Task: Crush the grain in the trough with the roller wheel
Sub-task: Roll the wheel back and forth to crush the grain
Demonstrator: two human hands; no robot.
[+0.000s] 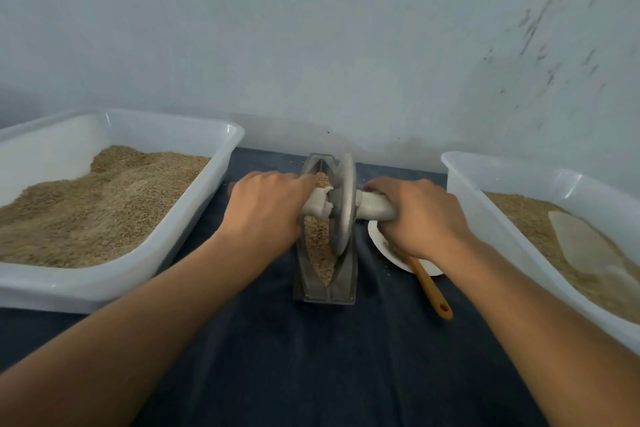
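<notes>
Roller wheel point(343, 204) stood upright in the metal trough point(325, 291) at table centre, on crushed grain point(317, 250). Left hand point(266, 208) & right hand point(419, 215) each clenched round the axle handle point(375, 206). Grain-filled tubs point(114, 288) sat either side; plate point(384, 248) w/ wooden spoon point(433, 291) just right of the trough.

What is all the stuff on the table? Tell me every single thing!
trough: one, grey metal, centre of the table, grain inside
roller wheel: one, grey metal disc, standing in the trough
axle handle: one, pale grey, through the wheel
left tub: one, white plastic, left side, holding brown grain
right tub: one, white plastic, right side, holding grain
scoop: one, pale, lying in the right tub
plate: one, white, right of the trough
spoon: one, orange-brown handle, resting on the plate
cloth: one, dark blue, covering the table
left hand: gripping the axle's left end
right hand: gripping the axle's right end
</notes>
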